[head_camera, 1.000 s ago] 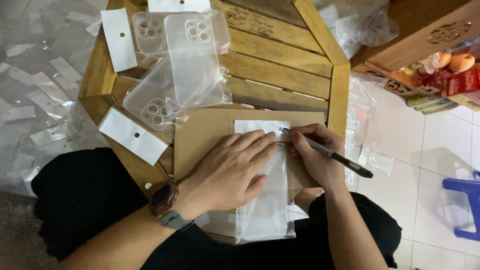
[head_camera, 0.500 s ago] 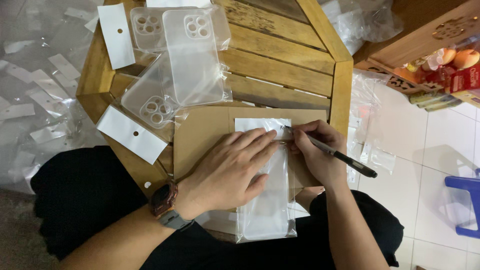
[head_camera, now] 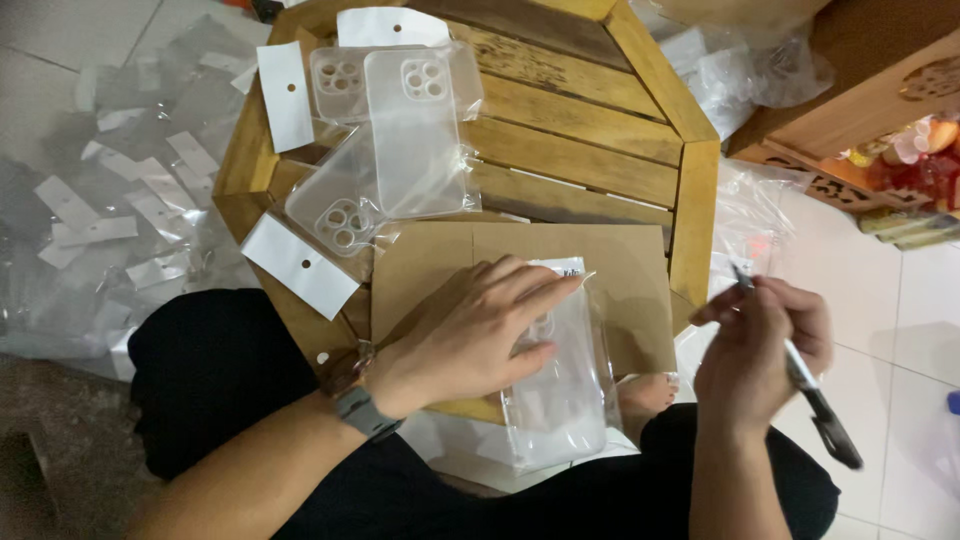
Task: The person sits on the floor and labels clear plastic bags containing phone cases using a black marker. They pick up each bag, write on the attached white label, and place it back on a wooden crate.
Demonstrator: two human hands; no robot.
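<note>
Bagged phone case on cardboard, octagonal wooden table, tiled floor

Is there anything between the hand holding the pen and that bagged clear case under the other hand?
Nothing visible. The right hand with the pen hangs off the table's edge; only bare cardboard lies between it and the bagged case, pinned by the left hand.

A home turned into a small packing spot: a low octagonal slatted wooden worktop on a pale tiled floor, the person sitting at it, a carved wooden cabinet beside it, clear plastic sleeves strewn across the tiles, and bagged clear phone cases stacked up
</note>
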